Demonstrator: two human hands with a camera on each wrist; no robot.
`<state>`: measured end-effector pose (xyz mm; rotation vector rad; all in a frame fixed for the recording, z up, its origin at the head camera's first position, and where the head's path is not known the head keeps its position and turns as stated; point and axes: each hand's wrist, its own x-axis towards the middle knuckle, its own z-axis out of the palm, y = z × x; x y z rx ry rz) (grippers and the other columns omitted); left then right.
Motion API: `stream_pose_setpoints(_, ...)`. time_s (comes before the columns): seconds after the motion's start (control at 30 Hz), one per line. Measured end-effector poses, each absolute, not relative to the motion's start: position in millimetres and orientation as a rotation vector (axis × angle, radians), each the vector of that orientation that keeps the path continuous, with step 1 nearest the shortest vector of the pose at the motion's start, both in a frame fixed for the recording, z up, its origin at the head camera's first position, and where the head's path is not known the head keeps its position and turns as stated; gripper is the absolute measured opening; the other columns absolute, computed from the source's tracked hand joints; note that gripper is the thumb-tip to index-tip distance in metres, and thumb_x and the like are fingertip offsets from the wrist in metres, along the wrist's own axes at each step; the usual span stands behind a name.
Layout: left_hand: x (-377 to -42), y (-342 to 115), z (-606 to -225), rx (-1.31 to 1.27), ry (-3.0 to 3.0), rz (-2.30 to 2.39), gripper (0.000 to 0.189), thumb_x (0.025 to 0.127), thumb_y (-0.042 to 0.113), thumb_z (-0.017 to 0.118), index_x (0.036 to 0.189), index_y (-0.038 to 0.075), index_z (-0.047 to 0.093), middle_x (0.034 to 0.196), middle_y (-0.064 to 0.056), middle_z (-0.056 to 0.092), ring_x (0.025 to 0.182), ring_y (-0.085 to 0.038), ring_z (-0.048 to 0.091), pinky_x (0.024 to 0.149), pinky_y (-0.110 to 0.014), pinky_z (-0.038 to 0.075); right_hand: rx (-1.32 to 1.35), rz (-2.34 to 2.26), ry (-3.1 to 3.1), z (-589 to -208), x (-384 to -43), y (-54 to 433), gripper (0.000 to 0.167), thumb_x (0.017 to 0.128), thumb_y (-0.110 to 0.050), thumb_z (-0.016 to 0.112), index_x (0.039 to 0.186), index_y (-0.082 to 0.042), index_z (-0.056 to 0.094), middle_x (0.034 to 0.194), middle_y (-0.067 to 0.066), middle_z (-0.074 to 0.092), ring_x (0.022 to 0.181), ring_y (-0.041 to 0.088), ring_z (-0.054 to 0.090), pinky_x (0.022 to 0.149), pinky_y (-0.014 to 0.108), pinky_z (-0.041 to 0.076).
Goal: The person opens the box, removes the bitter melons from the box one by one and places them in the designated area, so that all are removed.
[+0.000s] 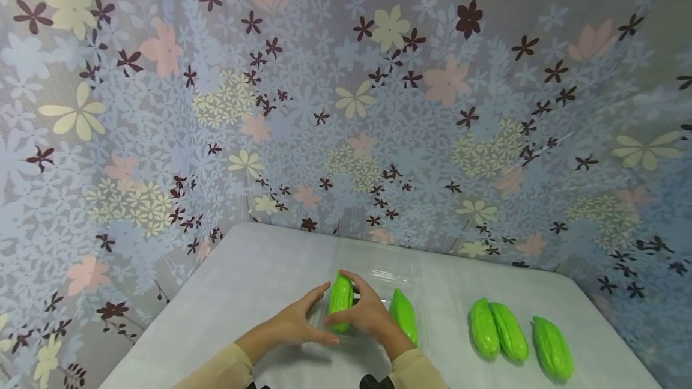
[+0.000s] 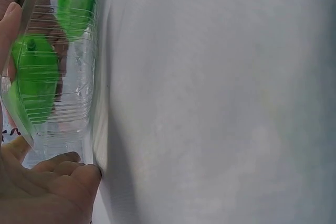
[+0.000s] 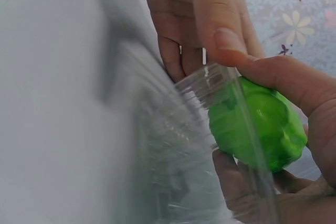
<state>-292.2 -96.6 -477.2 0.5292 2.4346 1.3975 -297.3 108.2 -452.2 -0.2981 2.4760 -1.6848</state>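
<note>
My right hand [image 1: 369,311] grips a bright green ribbed toy fruit [image 1: 341,302] between thumb and fingers, over the left part of a clear plastic box [image 2: 79,95]. A second green toy fruit [image 1: 404,317] lies in the box's right part. My left hand [image 1: 294,324] is at the box's left side with fingers spread and thumb pointing along the near edge. In the right wrist view, the left thumb [image 3: 229,39] is right at the box's corner. The held fruit shows partly through the clear wall there.
The box's clear lid [image 1: 378,254] lies folded back behind it on the white tabletop [image 1: 259,257]. Farther right are a pair of green toy fruits [image 1: 483,329] side by side and a single one [image 1: 552,348]. A flower-patterned curtain [image 1: 351,107] hangs behind the table.
</note>
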Motion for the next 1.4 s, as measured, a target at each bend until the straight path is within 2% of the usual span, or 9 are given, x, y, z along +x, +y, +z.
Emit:
stream_pose_setpoints(0.33, -294, -100, -477, 0.523, 2.449, 1.374, 0.115, 0.072, 0.046, 0.091, 0.162, 0.027, 0.023, 0.162, -0.02, 0.026, 0.146, -0.045, 0.025, 0.11, -0.07, 0.025, -0.267, -1.688, 2.502, -446, -300, 118, 0.103, 0.065, -0.01, 0.095, 0.153, -0.023, 0.044, 0.147, 0.025, 0.043, 0.113, 0.036, 0.058, 0.082, 0.045, 0.058)
stream_pose_setpoints(0.73, -295, -102, -476, 0.522, 2.45, 1.369, 0.114, 0.072, 0.042, 0.092, 0.162, 0.026, 0.023, 0.161, -0.02, 0.027, 0.146, -0.044, 0.025, 0.112, -0.068, 0.023, -0.231, -1.687, 2.513, -422, -303, 148, 0.104, 0.065, -0.014, 0.096, 0.154, -0.028, 0.043, 0.15, 0.02, 0.042, 0.121, 0.038, 0.054, 0.082, 0.046, 0.056)
stream_pose_setpoints(1.13, -294, -98, -478, 0.572, 2.421, 1.406, 0.116, 0.071, 0.043, 0.092, 0.162, 0.027, 0.023, 0.162, -0.02, 0.025, 0.147, -0.043, 0.023, 0.114, -0.067, 0.021, -0.116, -1.813, 2.472, -409, -307, 215, 0.103, 0.07, -0.004, 0.092, 0.156, -0.025, 0.039, 0.153, 0.024, 0.035, 0.118, 0.039, 0.056, 0.084, 0.05, 0.057)
stream_pose_setpoints(1.3, -293, -94, -478, 0.567, 2.414, 1.417, 0.116, 0.071, 0.041, 0.093, 0.162, 0.026, 0.023, 0.162, -0.02, 0.025, 0.147, -0.043, 0.023, 0.115, -0.065, 0.022, -0.077, -1.784, 2.487, -403, -303, 242, 0.105, 0.073, -0.008, 0.091, 0.158, -0.022, 0.032, 0.155, 0.028, 0.028, 0.114, 0.038, 0.059, 0.082, 0.05, 0.057)
stream_pose_setpoints(1.4, -292, -94, -477, 0.559, 2.414, 1.421, 0.115, 0.071, 0.039, 0.093, 0.162, 0.025, 0.024, 0.163, -0.02, 0.025, 0.147, -0.043, 0.023, 0.115, -0.066, 0.021, -0.032, -1.823, 2.475, -404, -301, 258, 0.105, 0.076, -0.008, 0.089, 0.16, -0.022, 0.028, 0.157, 0.03, 0.024, 0.116, 0.042, 0.058, 0.081, 0.049, 0.058)
